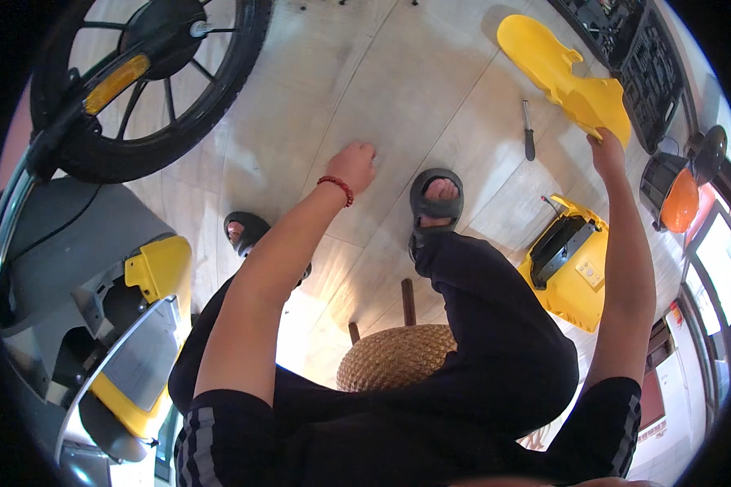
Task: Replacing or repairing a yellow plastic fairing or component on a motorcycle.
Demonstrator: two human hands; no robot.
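Note:
My left hand (356, 166), with a red bead bracelet at the wrist, hovers over or rests on the wooden floor with curled fingers; what they hold, if anything, is hidden. My right hand (605, 148) grips the lower end of a curved yellow plastic panel (544, 58) at the upper right. A screwdriver (529, 138) with a dark handle lies left of that hand. Below it sits a yellow housing (577, 280) with a black inset part. Between my hands is my sandalled right foot (437, 203).
A black spoked wheel (223, 97) with a yellow reflector stands upper left, above yellow-and-grey machine parts (158, 268). A black tool case (650, 77) lies upper right, near an orange round object (679, 207). A woven stool (390, 357) is beneath me.

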